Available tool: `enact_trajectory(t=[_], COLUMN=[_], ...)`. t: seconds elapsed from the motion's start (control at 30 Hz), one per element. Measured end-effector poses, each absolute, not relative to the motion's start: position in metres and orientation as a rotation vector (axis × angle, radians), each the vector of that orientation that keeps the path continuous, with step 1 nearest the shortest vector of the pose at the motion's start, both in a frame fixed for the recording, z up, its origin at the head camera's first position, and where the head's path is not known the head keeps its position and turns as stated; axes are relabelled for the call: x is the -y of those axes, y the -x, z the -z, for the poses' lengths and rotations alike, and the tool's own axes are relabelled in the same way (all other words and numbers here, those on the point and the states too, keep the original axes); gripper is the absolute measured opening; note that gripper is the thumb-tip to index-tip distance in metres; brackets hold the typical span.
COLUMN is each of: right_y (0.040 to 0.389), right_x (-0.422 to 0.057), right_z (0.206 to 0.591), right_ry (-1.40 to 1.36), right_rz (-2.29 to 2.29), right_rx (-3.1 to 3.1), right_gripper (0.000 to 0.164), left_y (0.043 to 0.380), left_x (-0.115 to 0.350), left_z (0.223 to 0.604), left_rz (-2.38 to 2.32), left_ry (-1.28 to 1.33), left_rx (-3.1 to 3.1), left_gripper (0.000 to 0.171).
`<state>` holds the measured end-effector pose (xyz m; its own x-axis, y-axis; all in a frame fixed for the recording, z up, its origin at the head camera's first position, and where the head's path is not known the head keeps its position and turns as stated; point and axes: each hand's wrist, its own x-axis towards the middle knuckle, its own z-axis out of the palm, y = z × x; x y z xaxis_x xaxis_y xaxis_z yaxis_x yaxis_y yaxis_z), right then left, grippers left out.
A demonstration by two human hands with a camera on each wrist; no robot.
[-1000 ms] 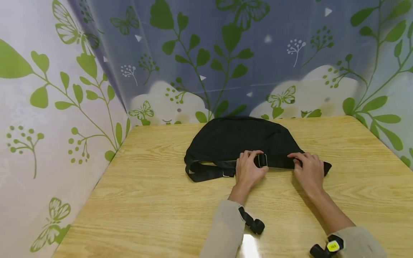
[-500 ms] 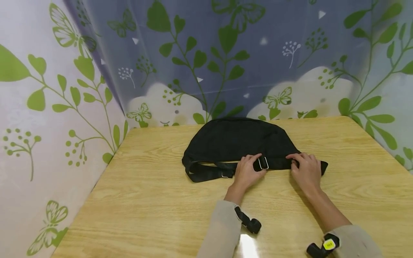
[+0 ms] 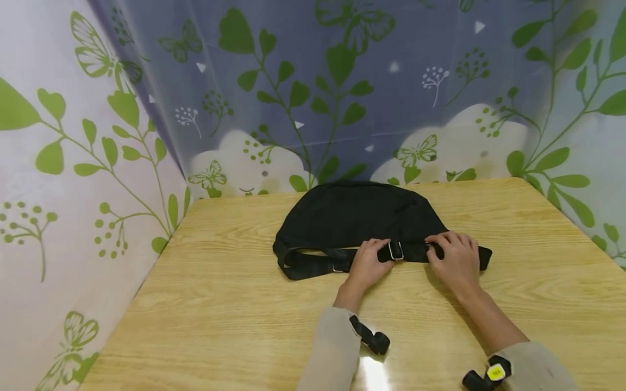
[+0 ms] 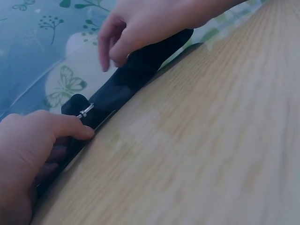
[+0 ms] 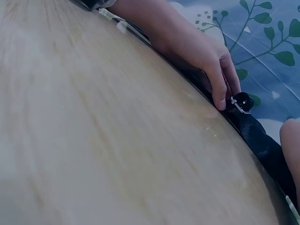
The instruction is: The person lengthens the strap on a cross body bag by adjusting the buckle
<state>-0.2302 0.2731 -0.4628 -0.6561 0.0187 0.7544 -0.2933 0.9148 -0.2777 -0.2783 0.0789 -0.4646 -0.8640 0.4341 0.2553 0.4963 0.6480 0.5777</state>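
Black fabric bag (image 3: 362,214) lies by the far edge of the tabletop (image 3: 210,315); fingers of the left hand (image 3: 368,264) grip its strap (image 3: 313,266) beside a metal buckle (image 3: 390,250); whether the right hand (image 3: 456,264) pinches it, I cannot tell.

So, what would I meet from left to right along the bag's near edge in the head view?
strap loop → small ring → left hand → larger buckle → right hand → black tip
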Motion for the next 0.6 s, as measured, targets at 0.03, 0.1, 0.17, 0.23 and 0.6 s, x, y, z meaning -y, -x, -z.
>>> enact_trajectory(t=[0.03,0.1,0.17,0.23,0.6], right_y=[0.231,0.233,0.236,0.238,0.241], right_x=[-0.272,-0.269,-0.263,-0.257,-0.243], right_z=[0.463,0.462,0.463,0.463,0.465], right_ry=[-0.231,-0.313,-0.397,-0.475,-0.547], right_rz=[-0.464,-0.450,-0.463,-0.498,-0.633], right_rx=[2.224,2.199,2.196,2.227,2.422], right_gripper=[0.012,0.014,0.017,0.022,0.060], left_y=[0.278,0.278,0.278,0.278,0.277], left_x=[-0.079,-0.080,-0.079,-0.079,-0.080], left_z=[0.464,0.464,0.464,0.464,0.463], left_rz=[1.010,1.012,1.017,1.036,1.202], left_ry=[0.782,0.772,0.763,0.751,0.690], left_rx=[2.767,2.773,2.788,2.800,2.713], left_gripper=[0.050,0.050,0.050,0.049,0.032])
